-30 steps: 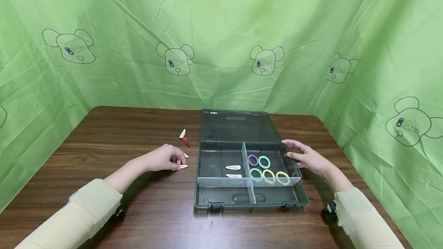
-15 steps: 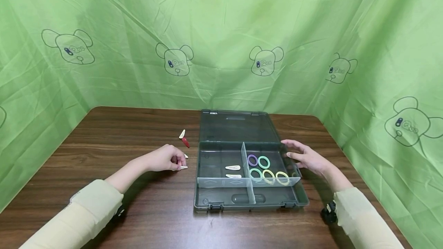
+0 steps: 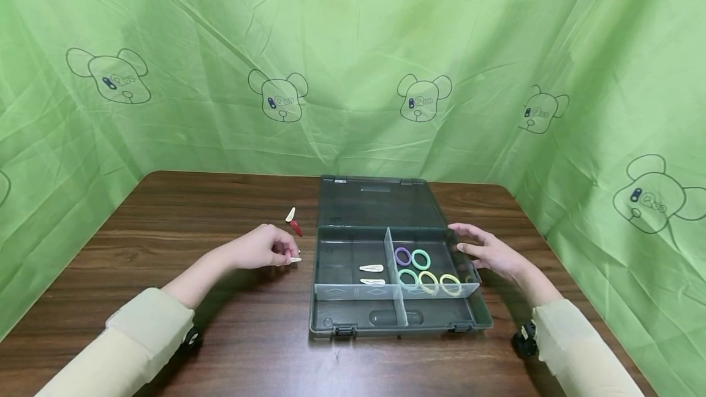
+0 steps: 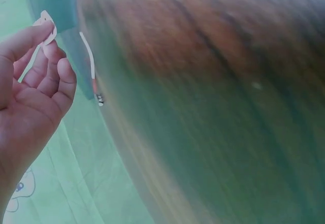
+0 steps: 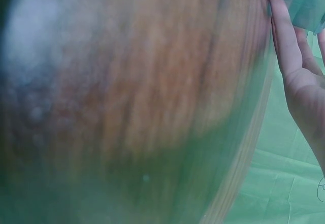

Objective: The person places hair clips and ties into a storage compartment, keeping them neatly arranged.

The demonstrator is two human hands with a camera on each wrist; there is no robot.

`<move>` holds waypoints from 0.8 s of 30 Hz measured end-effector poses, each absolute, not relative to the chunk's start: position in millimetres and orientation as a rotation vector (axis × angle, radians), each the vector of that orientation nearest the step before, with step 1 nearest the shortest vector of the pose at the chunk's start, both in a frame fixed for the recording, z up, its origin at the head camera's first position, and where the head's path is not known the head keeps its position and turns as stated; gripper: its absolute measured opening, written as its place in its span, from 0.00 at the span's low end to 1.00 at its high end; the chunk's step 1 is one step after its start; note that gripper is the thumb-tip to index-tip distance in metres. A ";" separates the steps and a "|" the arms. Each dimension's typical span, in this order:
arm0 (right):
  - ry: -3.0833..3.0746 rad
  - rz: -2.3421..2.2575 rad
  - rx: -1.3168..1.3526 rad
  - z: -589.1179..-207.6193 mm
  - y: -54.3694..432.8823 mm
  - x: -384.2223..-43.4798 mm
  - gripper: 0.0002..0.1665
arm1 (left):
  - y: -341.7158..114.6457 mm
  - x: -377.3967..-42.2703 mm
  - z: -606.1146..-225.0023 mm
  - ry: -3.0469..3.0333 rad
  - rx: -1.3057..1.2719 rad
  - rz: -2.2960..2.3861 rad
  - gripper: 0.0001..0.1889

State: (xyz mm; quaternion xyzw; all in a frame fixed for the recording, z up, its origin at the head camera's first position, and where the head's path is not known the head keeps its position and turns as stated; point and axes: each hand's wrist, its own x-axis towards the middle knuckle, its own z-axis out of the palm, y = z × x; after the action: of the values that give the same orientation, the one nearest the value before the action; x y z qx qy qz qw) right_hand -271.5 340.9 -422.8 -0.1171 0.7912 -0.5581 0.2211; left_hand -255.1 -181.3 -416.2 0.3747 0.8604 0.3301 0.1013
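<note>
My left hand (image 3: 267, 248) pinches a cream snap hair clip (image 3: 296, 260) between thumb and fingertips, left of the box; the left wrist view shows the same hair clip (image 4: 49, 28) at the fingertips. Another cream clip is mostly hidden behind these fingers. Farther back on the table lie a cream hair clip (image 3: 290, 215) and a red hair clip (image 3: 296, 228). The open grey divided box (image 3: 331, 328) holds two cream clips (image 3: 372, 268) in its back left compartment. Its right side is touched by my right hand (image 3: 491, 253), fingers extended along the wall, thumb near the rim.
Several ring-shaped hair ties (image 3: 421, 260) in purple, green and yellow lie in the box's back right compartment. Its lid (image 3: 380, 201) is folded back flat on the wooden table (image 3: 220, 336). A green curtain (image 3: 353, 29) surrounds the far table edges.
My left hand has lifted the cream hair clip slightly and moved it a little away from me and to the right. My right hand stays at the box's side.
</note>
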 end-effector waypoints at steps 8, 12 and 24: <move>2.174 -1.560 -0.329 -421.5 341.4 -271.9 0.33 | -174.4 -253.3 -400.8 2.607 1.099 1.012 0.03; 2.171 -1.558 -0.332 -421.2 341.6 -270.7 0.34 | -169.9 -254.1 -394.0 2.615 1.094 1.062 0.03; 2.153 -1.566 -0.333 -422.5 341.7 -270.7 0.33 | -145.5 -258.8 -375.6 2.647 1.048 1.196 0.05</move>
State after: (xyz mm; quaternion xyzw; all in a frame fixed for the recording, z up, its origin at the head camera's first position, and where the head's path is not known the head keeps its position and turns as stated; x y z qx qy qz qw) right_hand -270.7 341.7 -422.5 -0.1209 0.7815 -0.5683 0.2272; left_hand -258.8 -145.5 -375.6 0.3392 0.8569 0.3872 0.0267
